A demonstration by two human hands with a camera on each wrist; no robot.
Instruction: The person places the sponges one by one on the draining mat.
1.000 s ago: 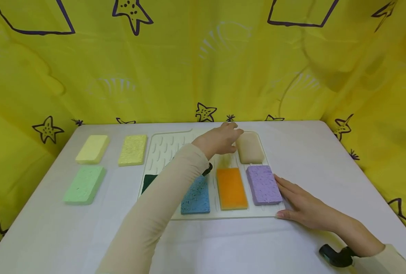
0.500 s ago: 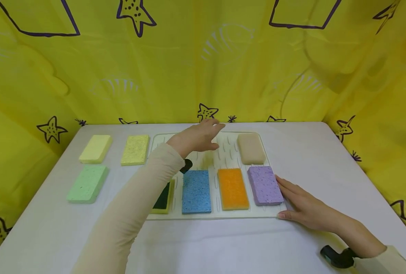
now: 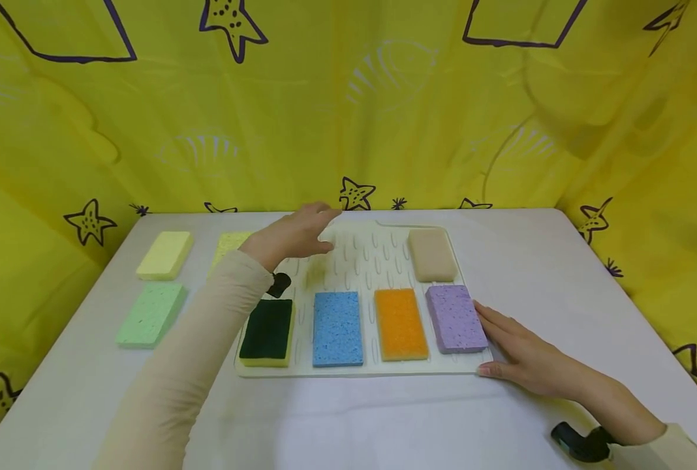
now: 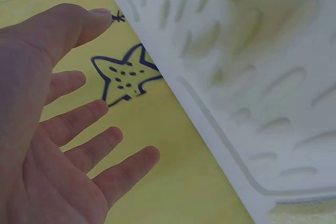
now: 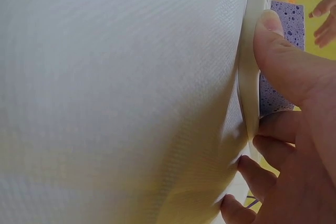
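Note:
A white ridged mat (image 3: pixel 378 251) lies mid-table. Its front row holds a dark green scrub sponge (image 3: pixel 267 329), a blue sponge (image 3: pixel 337 328), an orange sponge (image 3: pixel 401 324) and a purple sponge (image 3: pixel 455 318). A beige sponge (image 3: pixel 431 254) sits at its back right. My left hand (image 3: pixel 294 232) hovers over the mat's back left corner, fingers spread and empty; in the left wrist view the palm (image 4: pixel 79 124) is bare beside the mat (image 4: pixel 252 77). My right hand (image 3: pixel 510 349) rests flat at the mat's front right corner, thumb (image 5: pixel 283 61) on the rim (image 5: pixel 251 77) beside the purple sponge (image 5: pixel 289 19).
Left of the mat lie a pale yellow sponge (image 3: pixel 164 254), a yellow sponge (image 3: pixel 230 243) partly hidden by my left arm, and a green sponge (image 3: pixel 151 314). A yellow star-print curtain (image 3: pixel 348 111) encloses the white table (image 3: pixel 560 274) at the back and sides.
My left hand has left the beige sponge at the mat's back right and swept leftward, empty, across the mat's back row. The right hand has stayed put.

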